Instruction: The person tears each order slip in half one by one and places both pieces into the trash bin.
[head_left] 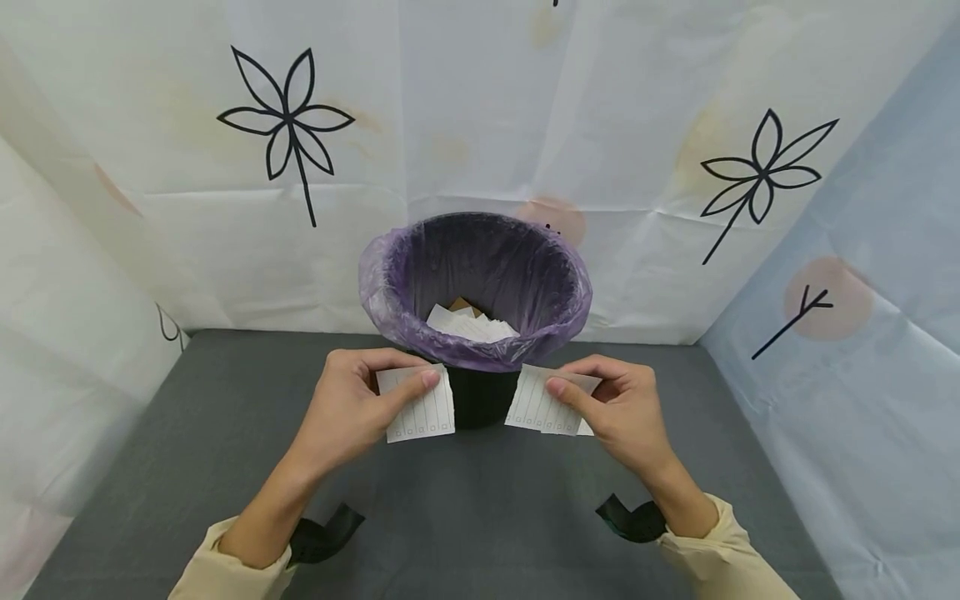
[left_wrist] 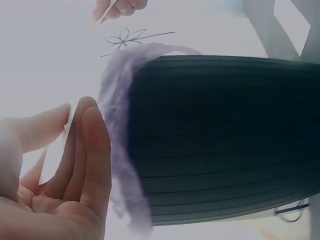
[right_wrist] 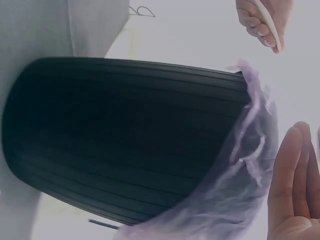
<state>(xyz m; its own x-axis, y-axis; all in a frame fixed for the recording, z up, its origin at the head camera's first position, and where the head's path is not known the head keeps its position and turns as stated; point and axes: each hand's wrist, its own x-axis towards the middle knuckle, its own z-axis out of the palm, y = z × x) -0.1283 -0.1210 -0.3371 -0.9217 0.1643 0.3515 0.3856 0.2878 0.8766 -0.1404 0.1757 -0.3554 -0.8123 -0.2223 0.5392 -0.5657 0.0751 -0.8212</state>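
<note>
In the head view my left hand (head_left: 360, 408) pinches a piece of lined paper (head_left: 423, 417) between thumb and fingers. Opposite it, my right hand (head_left: 618, 408) pinches a small stack of torn lined paper pieces (head_left: 543, 404), their edges fanned out. A gap separates the two lots of paper. Just behind them stands a dark trash can (head_left: 480, 400) with a purple plastic bag (head_left: 480, 354) folded over its rim. Torn white paper (head_left: 472, 327) and a bit of brown material (head_left: 461, 307) lie inside. From the left wrist view, the paper (left_wrist: 55, 155) shows nearly edge-on in my left hand.
The trash can stands on a grey table (head_left: 225, 433), near the back edge. Light cloth with flower drawings (head_left: 288, 121) hangs behind and at both sides. A dark strap (head_left: 326, 537) hangs by the left wrist, and another strap (head_left: 633, 518) by the right.
</note>
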